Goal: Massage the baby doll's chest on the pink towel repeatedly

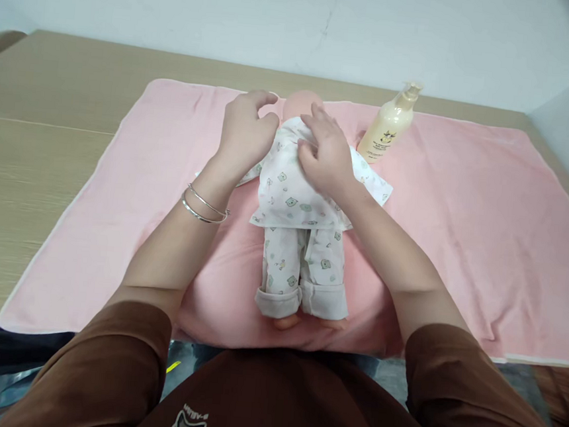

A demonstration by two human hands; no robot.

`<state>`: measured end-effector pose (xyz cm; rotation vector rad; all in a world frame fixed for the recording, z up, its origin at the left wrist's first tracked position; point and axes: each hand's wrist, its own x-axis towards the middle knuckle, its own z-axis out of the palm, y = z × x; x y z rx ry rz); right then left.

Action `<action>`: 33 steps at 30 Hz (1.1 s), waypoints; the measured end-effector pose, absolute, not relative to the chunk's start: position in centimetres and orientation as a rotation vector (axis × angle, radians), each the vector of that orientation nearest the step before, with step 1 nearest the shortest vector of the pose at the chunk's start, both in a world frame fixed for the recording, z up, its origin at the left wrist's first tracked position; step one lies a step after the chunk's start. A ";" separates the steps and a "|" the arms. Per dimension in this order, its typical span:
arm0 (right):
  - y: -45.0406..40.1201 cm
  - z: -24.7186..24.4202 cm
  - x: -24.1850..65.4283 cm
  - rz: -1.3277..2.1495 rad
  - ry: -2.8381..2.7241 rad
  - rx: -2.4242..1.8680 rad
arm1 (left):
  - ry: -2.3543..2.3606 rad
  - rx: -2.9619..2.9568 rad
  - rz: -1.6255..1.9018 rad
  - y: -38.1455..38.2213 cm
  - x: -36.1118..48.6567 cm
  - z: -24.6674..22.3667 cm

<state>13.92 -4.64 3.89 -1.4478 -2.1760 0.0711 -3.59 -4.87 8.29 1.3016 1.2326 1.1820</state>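
Observation:
A baby doll [301, 103] lies on a pink blanket [171, 137], its head at the far side and its feet toward me. It wears a white printed top [291, 194] and matching pants [280, 260] with rolled cuffs. My left hand [249, 131] is beside the doll's head and shoulder, thumb and forefinger apart, with nothing visible between them. My right hand [327, 147] rests at the upper chest and collar of the top, its fingers spread. Both of the doll's sleeves stretch out sideways, partly behind my hands.
A pale yellow pump bottle [386, 129] stands on the blanket to the right, beyond the doll's sleeve. The wooden table [55, 100] shows around the blanket, with a pale wall [207, 14] behind it.

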 end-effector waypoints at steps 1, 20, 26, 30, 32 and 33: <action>-4.7 3.9 13.9 0.067 -2.193 -1.447 | 1.255 1.379 1.209 -4.8 -3.6 8.2; -6.3 14.5 29.4 0.126 -1.688 -1.528 | 0.672 0.996 1.156 -3.6 2.4 12.6; -0.8 10.9 32.6 0.144 -1.735 -1.566 | 0.555 0.597 1.015 0.8 10.3 14.5; 1.4 9.2 31.7 0.167 -1.859 -1.564 | 0.507 0.472 1.016 3.1 13.8 14.0; 1.7 8.8 30.9 0.174 -1.910 -1.546 | 0.492 0.405 0.974 3.7 14.8 13.5; 1.8 8.6 30.6 0.169 -1.927 -1.541 | 0.491 0.370 0.954 3.8 15.2 13.3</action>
